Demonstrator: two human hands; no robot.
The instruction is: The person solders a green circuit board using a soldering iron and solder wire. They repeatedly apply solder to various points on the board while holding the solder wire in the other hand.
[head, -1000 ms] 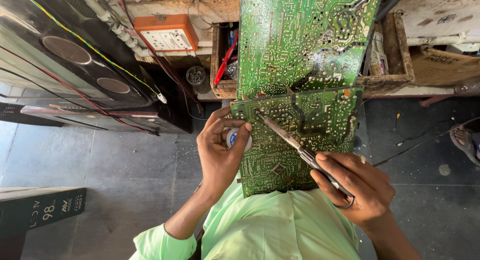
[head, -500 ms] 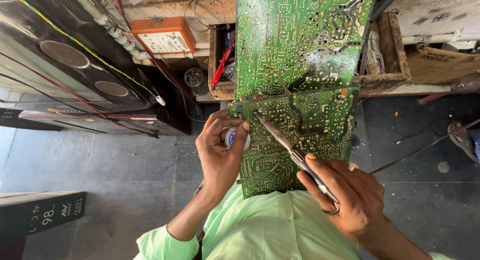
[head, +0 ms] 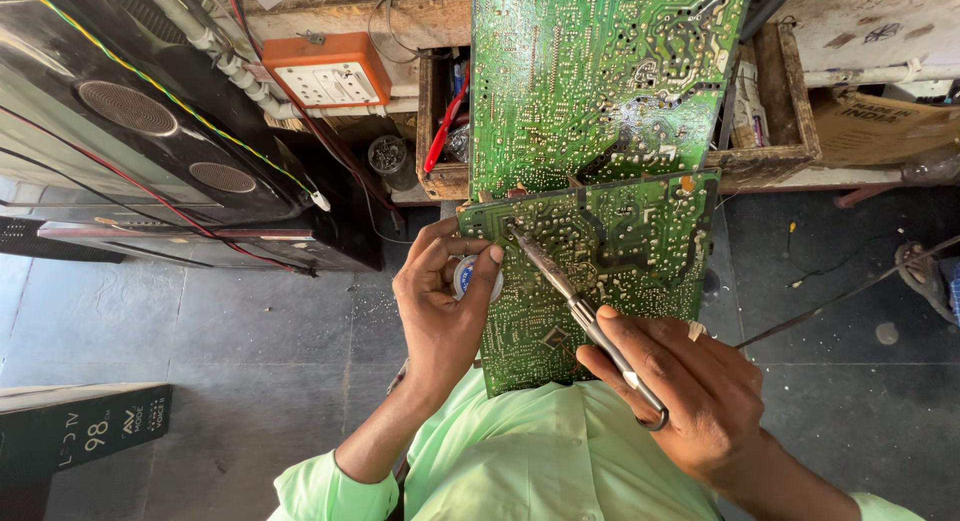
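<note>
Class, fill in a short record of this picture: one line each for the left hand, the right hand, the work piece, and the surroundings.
Left hand: left hand pinches a small round blue-and-white spool at the board's edge.
Right hand: right hand holds a slim metal soldering iron, tip on the board.
Work piece: green printed circuit board, solder side up.
Surroundings: orange socket box; wooden tray; black speaker cabinet.

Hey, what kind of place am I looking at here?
Probably a small electronics repair workshop. The right hand puts a soldering iron to a green circuit board, a speaker cabinet trailing wires stands on the left, and a worn wooden tray of parts sits behind.
</note>
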